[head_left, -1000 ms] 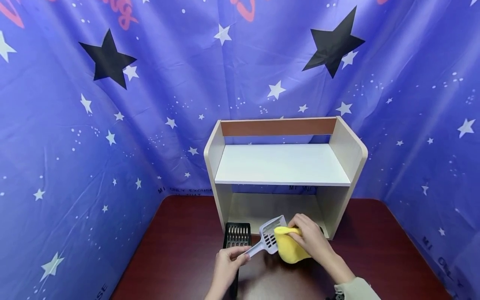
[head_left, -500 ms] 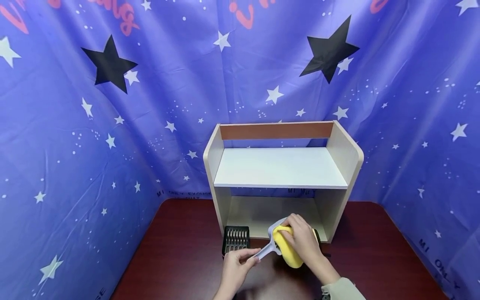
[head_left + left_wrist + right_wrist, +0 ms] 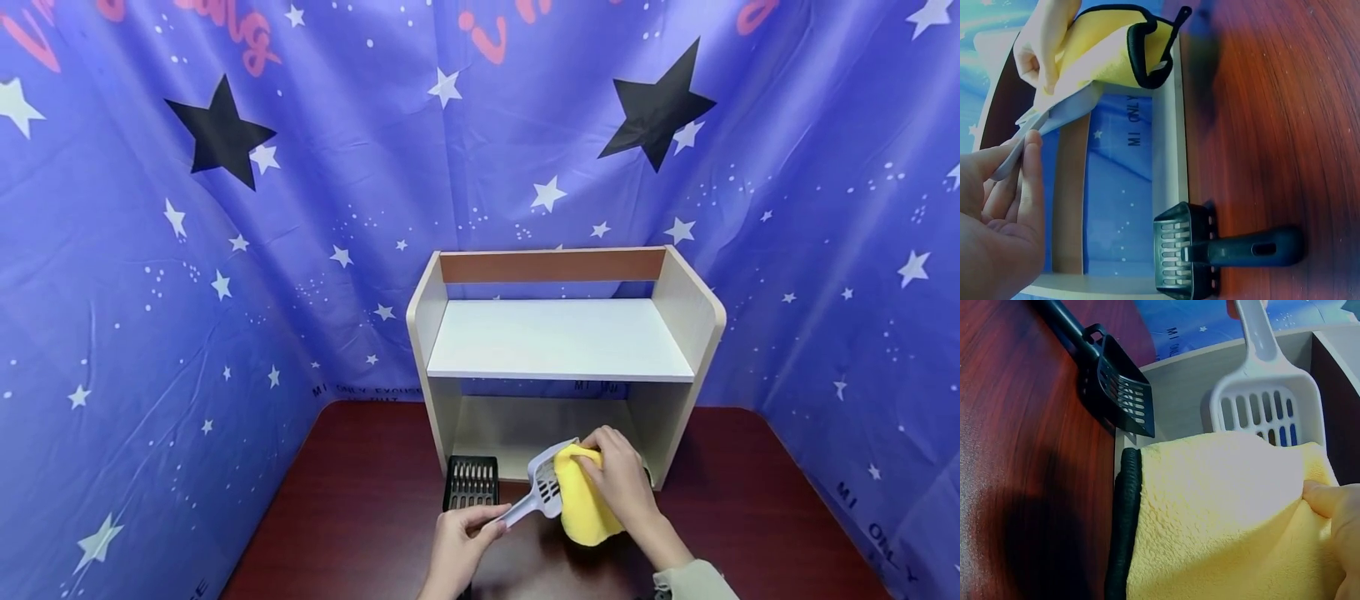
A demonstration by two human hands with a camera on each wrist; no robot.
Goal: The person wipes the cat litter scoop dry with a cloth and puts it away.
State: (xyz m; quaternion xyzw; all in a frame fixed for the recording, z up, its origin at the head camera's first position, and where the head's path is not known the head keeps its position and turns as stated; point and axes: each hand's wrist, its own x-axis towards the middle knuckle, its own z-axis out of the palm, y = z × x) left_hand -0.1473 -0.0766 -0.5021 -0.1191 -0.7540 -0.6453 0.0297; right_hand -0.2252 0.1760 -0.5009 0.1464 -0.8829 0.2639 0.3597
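My left hand (image 3: pixel 459 542) pinches the handle of a light grey slotted litter scoop (image 3: pixel 1272 376), its head tilted up to the right in the head view. With thumb and fingers my right hand (image 3: pixel 617 477) grips a yellow cloth (image 3: pixel 587 510) with black edging against the scoop's head. The cloth covers the far part of the head; slots near the handle show in the right wrist view. In the left wrist view the cloth drapes down with a black loop (image 3: pixel 1183 14) at its corner. A black litter scoop (image 3: pixel 1247 248) lies on the table, left of the grey one.
A two-tier wooden shelf (image 3: pixel 562 337) stands on the dark red table (image 3: pixel 337 500), right behind both hands. The black scoop's head lies at the shelf's front left. A blue star-printed curtain (image 3: pixel 360 150) hangs around the table's back and sides.
My right hand moved the cloth left over the grey scoop's head, then back right, baring the slots again. My left hand keeps its pinch on the handle. The head view tilted slightly upward.
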